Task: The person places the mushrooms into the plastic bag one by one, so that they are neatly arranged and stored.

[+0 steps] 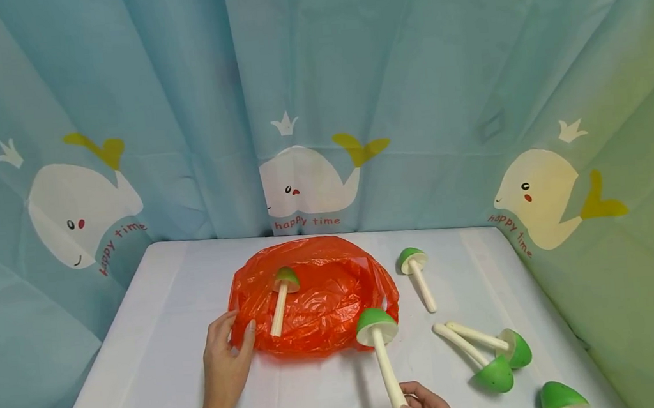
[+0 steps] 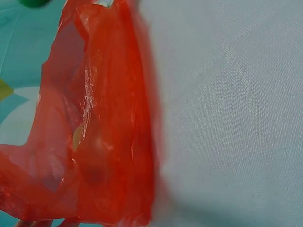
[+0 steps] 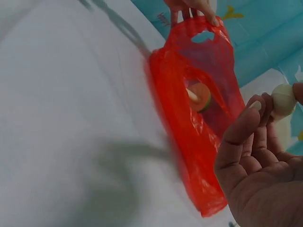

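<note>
Currently, step in hand: by my reading, 1 mushroom is on its way to the bag, with 1 inside and 4 outside waiting.
Right hand [image 1: 426,407]: pinches the foot of the stem between thumb and fingers.
Held mushroom [image 1: 385,363]: green cap up, cream stem slanting down to the grip; in the head view its cap overlaps the bag's near right edge, and I cannot tell whether they touch.
Left hand [image 1: 226,359]: grips the bag's left end at the handle, thumb against fingers.
Red plastic bag [image 1: 339,286]: lies on its side on the white table [image 1: 165,345], crumpled.
Bagged mushroom [image 1: 282,299]: 1, inside towards the left, cap away from the person.
Far mushroom [image 1: 419,280]: on the table, just right of the bag.
Crossing pair: front mushroom [image 1: 473,355] and rear mushroom [image 1: 493,342], caps rightwards.
Corner mushroom [image 1: 563,397]: cut off by the lower frame edge.
Next move: likely calls for lifting the cap over the film while the left hand spreads the mouth; loose plastic could snag it.
</note>
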`<action>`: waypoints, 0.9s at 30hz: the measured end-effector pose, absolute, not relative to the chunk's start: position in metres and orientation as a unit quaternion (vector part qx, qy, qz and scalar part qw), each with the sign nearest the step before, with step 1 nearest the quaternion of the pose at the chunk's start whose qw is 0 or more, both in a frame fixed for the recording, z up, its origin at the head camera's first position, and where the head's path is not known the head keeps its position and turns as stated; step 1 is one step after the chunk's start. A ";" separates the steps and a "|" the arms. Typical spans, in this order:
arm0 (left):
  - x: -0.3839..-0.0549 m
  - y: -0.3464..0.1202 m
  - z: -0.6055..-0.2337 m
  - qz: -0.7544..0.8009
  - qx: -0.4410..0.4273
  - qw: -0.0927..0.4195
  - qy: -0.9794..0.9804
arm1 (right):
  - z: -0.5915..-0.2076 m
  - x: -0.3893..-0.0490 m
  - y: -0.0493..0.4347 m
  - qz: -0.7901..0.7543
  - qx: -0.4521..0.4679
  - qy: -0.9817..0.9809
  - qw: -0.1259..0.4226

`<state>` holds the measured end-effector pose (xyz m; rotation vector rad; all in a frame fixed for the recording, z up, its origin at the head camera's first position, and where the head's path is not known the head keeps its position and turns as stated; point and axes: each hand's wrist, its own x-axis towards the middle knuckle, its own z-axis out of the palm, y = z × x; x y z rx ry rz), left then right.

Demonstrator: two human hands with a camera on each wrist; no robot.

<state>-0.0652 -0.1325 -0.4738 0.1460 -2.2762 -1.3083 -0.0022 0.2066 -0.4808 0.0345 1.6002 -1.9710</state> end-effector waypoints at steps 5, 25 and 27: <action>-0.066 -0.132 -0.472 -0.480 0.051 0.257 -0.837 | -0.471 -0.016 0.185 -0.722 0.023 0.620 0.306; -0.061 -0.132 -0.466 -0.481 0.061 0.252 -0.837 | -0.475 -0.110 0.117 -0.714 0.030 0.650 0.258; -0.062 -0.131 -0.466 -0.484 0.057 0.251 -0.836 | -0.480 -0.118 0.110 -0.713 0.030 0.653 0.254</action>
